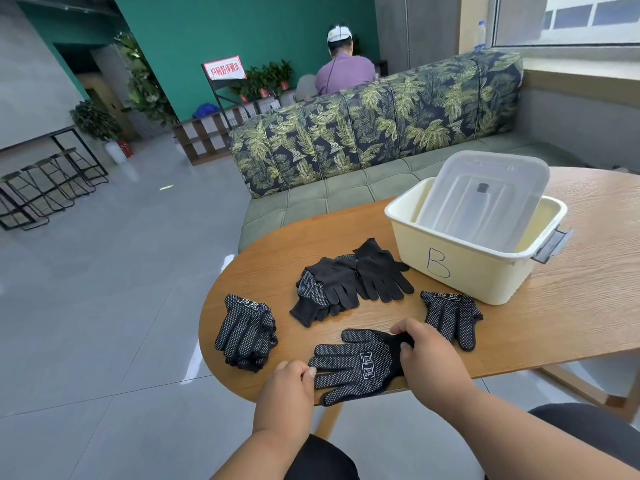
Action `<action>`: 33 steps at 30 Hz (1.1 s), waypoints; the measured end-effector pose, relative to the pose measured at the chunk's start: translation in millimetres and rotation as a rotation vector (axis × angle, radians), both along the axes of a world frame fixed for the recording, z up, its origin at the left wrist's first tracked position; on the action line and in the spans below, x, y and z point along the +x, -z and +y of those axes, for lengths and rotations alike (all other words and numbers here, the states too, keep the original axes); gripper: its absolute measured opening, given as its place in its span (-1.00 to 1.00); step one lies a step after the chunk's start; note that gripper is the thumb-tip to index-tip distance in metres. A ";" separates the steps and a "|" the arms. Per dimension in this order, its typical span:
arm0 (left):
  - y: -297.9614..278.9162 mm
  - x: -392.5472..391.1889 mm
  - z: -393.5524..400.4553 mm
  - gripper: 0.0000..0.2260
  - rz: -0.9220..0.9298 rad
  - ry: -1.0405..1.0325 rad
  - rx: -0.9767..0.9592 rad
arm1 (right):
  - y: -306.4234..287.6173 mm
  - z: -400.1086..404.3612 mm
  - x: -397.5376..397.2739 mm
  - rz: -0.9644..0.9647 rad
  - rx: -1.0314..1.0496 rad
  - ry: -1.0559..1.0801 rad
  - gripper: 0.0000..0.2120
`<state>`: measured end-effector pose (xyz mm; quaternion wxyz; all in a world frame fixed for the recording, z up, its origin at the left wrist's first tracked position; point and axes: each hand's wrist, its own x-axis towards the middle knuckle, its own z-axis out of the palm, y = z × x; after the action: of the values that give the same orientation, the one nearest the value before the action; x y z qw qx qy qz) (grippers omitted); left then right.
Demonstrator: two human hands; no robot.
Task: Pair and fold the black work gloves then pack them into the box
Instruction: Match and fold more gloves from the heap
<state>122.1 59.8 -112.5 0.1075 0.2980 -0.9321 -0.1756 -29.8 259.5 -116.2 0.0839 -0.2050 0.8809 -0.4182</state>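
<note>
Black dotted glove (360, 365) lies flat at the table (554, 323) edge, left hand (289, 382) fingers pinching a fingertip, right hand (420, 344) fingers clamped on its cuff, likely stretching it for pairing. Beyond wait loose gloves (346, 282), then the box (460, 258), lid (485, 199) propped inside.

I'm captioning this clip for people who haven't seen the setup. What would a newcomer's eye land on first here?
Most likely the two hands at the near table edge: the left hand pinches the fingertips and the right hand grips the cuff of a dotted black glove lying flat. Next, the cream box marked B at right, a clear lid propped inside it. Between them lies a loose pile of gloves.
</note>
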 end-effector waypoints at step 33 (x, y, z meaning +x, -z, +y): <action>10.8 14.2 -10.0 -0.88 0.092 0.458 -0.195 | -2.9 -0.3 0.8 0.039 0.049 -0.051 -0.66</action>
<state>136.3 49.8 -123.3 0.1355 0.0587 -0.9819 -0.1182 -29.1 259.1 -113.3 0.0822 -0.2332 0.8869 -0.3901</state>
